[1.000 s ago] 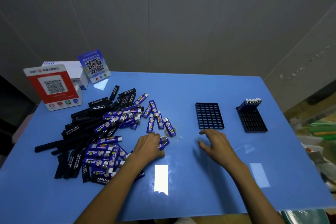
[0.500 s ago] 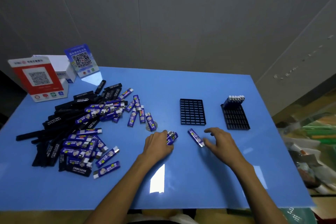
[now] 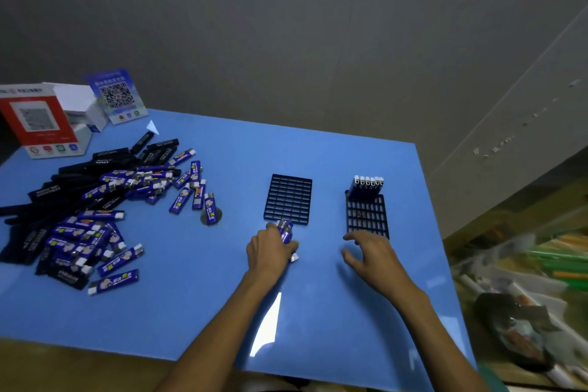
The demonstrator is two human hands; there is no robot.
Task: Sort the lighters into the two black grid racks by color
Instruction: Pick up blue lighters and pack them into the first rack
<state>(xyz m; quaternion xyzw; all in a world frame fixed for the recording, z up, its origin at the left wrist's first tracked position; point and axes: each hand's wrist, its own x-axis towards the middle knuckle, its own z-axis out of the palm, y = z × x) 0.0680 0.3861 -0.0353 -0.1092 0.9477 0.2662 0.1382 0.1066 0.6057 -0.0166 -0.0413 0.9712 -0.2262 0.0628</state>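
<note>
— Blue glossy table (image 3: 222,296): where are the hands?
— Left hand (image 3: 270,251) grips blue lighters (image 3: 284,230) just before the left grid rack (image 3: 289,199); right hand (image 3: 370,253) spreads, empty, before the right grid rack (image 3: 366,215).

A: Where's the lighter pile (image 3: 95,216)?
B: Left on the bench (image 3: 318,312), with two sign stands (image 3: 41,124) behind it at the far-left corner.
A: And the racks?
B: Mid-bench, side by side: the left rack (image 3: 289,199), and the right rack (image 3: 366,215) with a lighter row (image 3: 367,187) standing in its far edge.
</note>
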